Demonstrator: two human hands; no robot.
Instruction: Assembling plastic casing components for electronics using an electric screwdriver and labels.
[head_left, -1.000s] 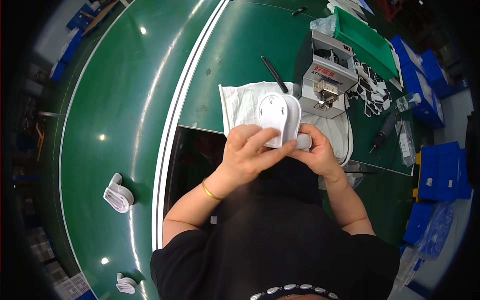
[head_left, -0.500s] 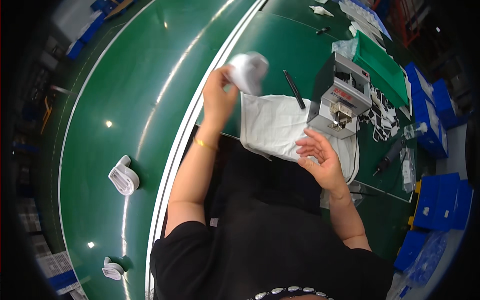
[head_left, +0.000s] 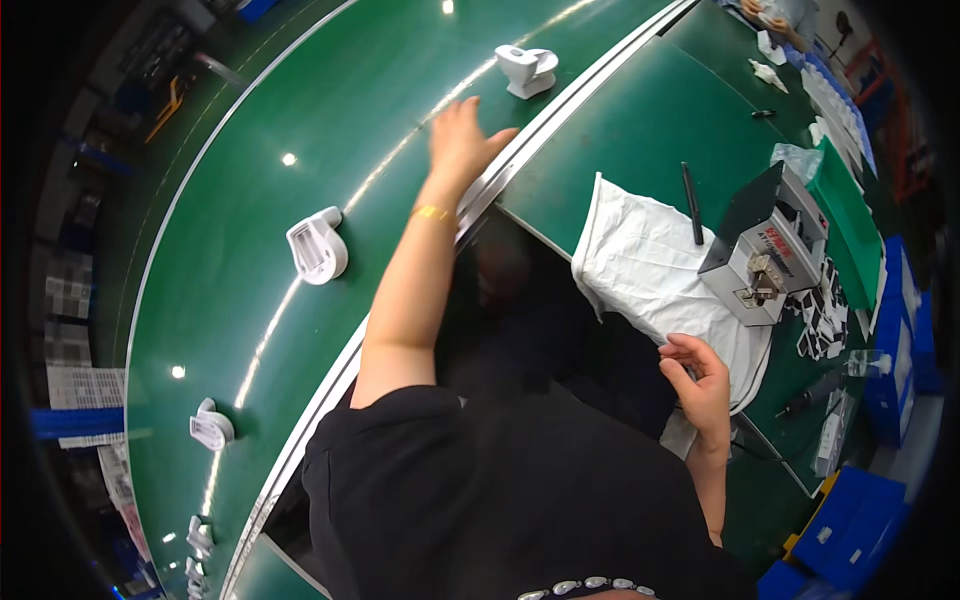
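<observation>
Green conveyor belt [head_left: 250, 300] carrying white plastic housings [head_left: 318, 246]; left hand [head_left: 462, 140] stretched out flat and empty above it, right hand [head_left: 700, 385] loosely curled, empty, beside white cloth [head_left: 650, 265].

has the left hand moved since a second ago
Yes. The left hand left the white cloth, where it held a white plastic part, and now reaches empty over the green conveyor belt, past the rail.

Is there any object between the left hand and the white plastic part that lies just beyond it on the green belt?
Nothing visible does. The left hand is open over the green belt, and the white plastic part lies apart from it, beyond the fingertips. Only bare belt surface shows between them. Another white part lies off to the side, beside the forearm.
</observation>
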